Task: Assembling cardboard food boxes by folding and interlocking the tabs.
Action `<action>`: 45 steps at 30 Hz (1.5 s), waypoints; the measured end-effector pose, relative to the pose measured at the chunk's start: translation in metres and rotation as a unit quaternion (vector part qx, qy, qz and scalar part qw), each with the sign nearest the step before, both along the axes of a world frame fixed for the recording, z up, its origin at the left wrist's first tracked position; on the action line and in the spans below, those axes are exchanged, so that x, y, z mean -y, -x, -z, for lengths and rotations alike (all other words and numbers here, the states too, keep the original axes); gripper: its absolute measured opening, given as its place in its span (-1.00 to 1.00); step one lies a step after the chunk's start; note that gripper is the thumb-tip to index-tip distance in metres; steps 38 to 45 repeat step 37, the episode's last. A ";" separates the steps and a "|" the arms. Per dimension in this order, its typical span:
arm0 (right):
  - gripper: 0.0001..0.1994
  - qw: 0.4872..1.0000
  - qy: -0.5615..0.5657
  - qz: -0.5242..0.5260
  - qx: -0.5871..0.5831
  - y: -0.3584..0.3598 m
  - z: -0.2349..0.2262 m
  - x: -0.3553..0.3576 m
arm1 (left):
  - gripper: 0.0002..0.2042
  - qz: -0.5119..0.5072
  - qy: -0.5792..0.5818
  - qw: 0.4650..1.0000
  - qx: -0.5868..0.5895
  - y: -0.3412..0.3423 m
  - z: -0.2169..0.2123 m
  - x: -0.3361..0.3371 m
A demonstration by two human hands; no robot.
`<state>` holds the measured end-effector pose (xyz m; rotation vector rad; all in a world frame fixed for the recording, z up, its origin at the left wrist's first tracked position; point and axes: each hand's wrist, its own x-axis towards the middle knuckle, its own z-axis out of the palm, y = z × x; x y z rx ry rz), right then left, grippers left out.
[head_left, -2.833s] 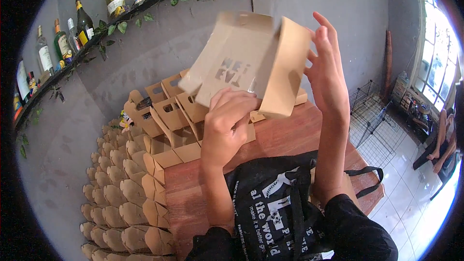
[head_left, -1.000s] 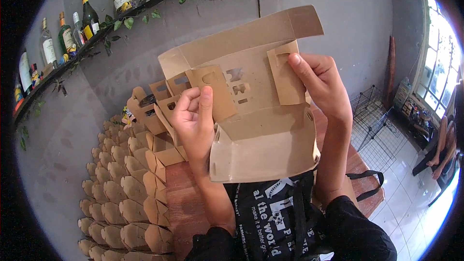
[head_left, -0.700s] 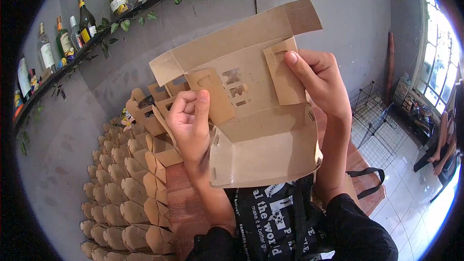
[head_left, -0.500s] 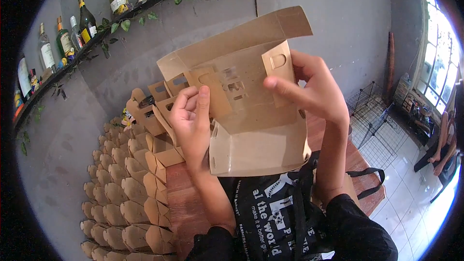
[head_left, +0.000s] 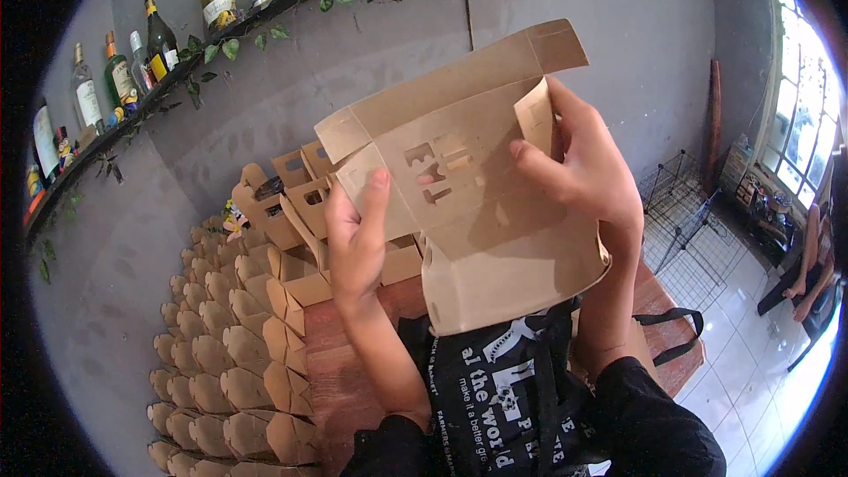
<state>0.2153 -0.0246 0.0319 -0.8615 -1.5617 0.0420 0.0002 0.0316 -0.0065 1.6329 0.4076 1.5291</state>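
A partly folded brown cardboard box [head_left: 468, 221] is held up in front of me, its inside facing me. Small cut-out openings pierce its middle panel. My left hand [head_left: 355, 247] grips the left side flap, thumb on the inner face and fingers behind. That flap lies spread outward. On the other side, my right hand [head_left: 594, 163] pinches the right side flap [head_left: 535, 115], which stands bent inward; some of its fingers are hidden behind the cardboard. The long upper flap [head_left: 450, 79] sticks up away from me, and the lower panel hangs toward my apron.
Rows of nested brown cartons [head_left: 225, 344] fill the left of the wooden table [head_left: 340, 380]. Several cartons with cut-out windows [head_left: 305, 199] stand behind my left hand. A shelf with bottles [head_left: 159, 35] runs along the wall. At right are a wire rack [head_left: 698, 221] and a black strap [head_left: 676, 318].
Both hands and the box have shifted right and slightly down. The left side flap has swung outward from its inward fold, and the right one is tilted more steeply.
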 end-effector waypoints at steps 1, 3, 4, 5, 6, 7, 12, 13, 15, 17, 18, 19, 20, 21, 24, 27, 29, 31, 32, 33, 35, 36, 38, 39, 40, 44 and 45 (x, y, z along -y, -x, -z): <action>-0.59 1.000 -0.002 -0.003 0.001 0.004 -0.001 0.003 | -0.65 0.064 -0.013 0.996 0.056 0.001 -0.004 0.007; -0.63 0.990 0.026 -0.097 -0.095 0.013 -0.006 0.014 | -0.61 0.073 -0.041 0.994 0.069 0.007 -0.007 0.010; -0.63 0.991 0.025 -0.095 -0.096 0.009 -0.009 0.018 | -0.61 0.070 -0.043 0.993 0.090 0.006 -0.008 0.010; -0.65 0.989 0.023 -0.104 -0.102 0.004 -0.012 0.021 | -0.61 0.067 -0.045 0.991 0.111 0.006 -0.008 0.010; -0.66 0.987 0.021 -0.113 -0.108 -0.001 -0.014 0.023 | -0.61 0.069 -0.046 0.990 0.111 0.006 -0.009 0.010; -0.66 0.987 0.022 -0.114 -0.109 -0.002 -0.012 0.020 | -0.62 0.053 -0.056 0.992 0.104 0.008 -0.009 0.010; -0.71 0.993 -0.004 -0.106 -0.050 -0.003 -0.009 0.016 | -0.66 -0.055 -0.093 0.990 0.094 0.022 0.004 -0.011; -0.71 0.993 -0.005 -0.106 -0.050 -0.003 -0.009 0.016 | -0.66 -0.076 -0.097 0.988 0.089 0.026 0.007 -0.014; -0.69 0.992 0.007 -0.116 -0.052 -0.002 -0.009 0.017 | -0.67 -0.095 -0.102 0.987 0.084 0.027 0.011 -0.017; -0.70 0.992 -0.002 -0.111 -0.054 -0.001 -0.008 0.016 | -0.66 -0.083 -0.112 0.983 0.116 0.028 0.012 -0.018; -0.72 0.993 -0.010 -0.105 -0.057 -0.001 -0.008 0.015 | -0.66 -0.083 -0.112 0.983 0.117 0.027 0.011 -0.017; -0.72 0.993 -0.011 -0.105 -0.057 -0.001 -0.008 0.017 | -0.65 -0.078 -0.116 0.982 0.125 0.025 0.007 -0.011; -0.73 0.992 -0.006 -0.118 -0.048 -0.001 -0.010 0.019 | -0.64 -0.074 -0.121 0.981 0.133 0.024 0.005 -0.007; -0.75 0.991 -0.001 -0.131 -0.039 -0.002 -0.010 0.020 | -0.64 -0.074 -0.121 0.981 0.133 0.023 0.002 -0.005; -0.80 0.988 -0.008 -0.156 -0.011 0.001 -0.011 0.016 | -0.68 -0.086 -0.154 0.973 0.149 0.030 -0.003 0.004; -0.81 0.990 -0.011 -0.136 0.029 -0.010 -0.009 0.014 | -0.71 -0.060 -0.122 0.985 0.109 0.024 0.002 -0.004; -0.81 0.988 -0.004 -0.152 0.022 -0.005 -0.011 0.017 | -0.76 -0.077 -0.093 0.989 0.080 0.031 0.003 -0.002; -0.81 0.987 0.003 -0.159 0.016 -0.006 -0.011 0.017 | -0.75 -0.081 -0.124 0.986 0.072 0.036 0.008 -0.013; -0.82 0.987 0.000 -0.157 0.022 -0.009 -0.009 0.016 | -0.74 -0.081 -0.155 0.982 0.065 0.034 0.009 -0.019; -0.83 0.988 -0.003 -0.153 0.029 -0.011 -0.008 0.015 | -0.74 -0.077 -0.154 0.983 0.066 0.032 0.012 -0.021; -0.84 0.984 -0.017 -0.178 0.024 -0.006 -0.009 0.011 | -0.59 0.076 -0.068 0.986 0.131 0.038 0.003 -0.004; -0.84 0.980 -0.031 -0.197 0.021 -0.004 -0.010 0.009 | -0.52 0.078 -0.084 0.989 0.098 0.042 0.001 -0.001; -0.84 0.981 -0.025 -0.192 0.017 -0.006 -0.008 0.011 | -0.43 0.091 -0.094 0.989 0.068 0.040 0.002 -0.004; -0.84 0.981 -0.025 -0.192 0.017 -0.006 -0.008 0.011 | -0.43 0.091 -0.094 0.989 0.068 0.040 0.002 -0.004; -0.84 0.981 -0.025 -0.192 0.017 -0.006 -0.008 0.011 | -0.43 0.091 -0.094 0.989 0.068 0.040 0.002 -0.004; -0.84 0.981 -0.025 -0.192 0.017 -0.006 -0.008 0.011 | -0.43 0.091 -0.094 0.989 0.068 0.040 0.002 -0.004; -0.84 0.981 -0.025 -0.192 0.017 -0.006 -0.008 0.011 | -0.43 0.091 -0.094 0.989 0.068 0.040 0.002 -0.004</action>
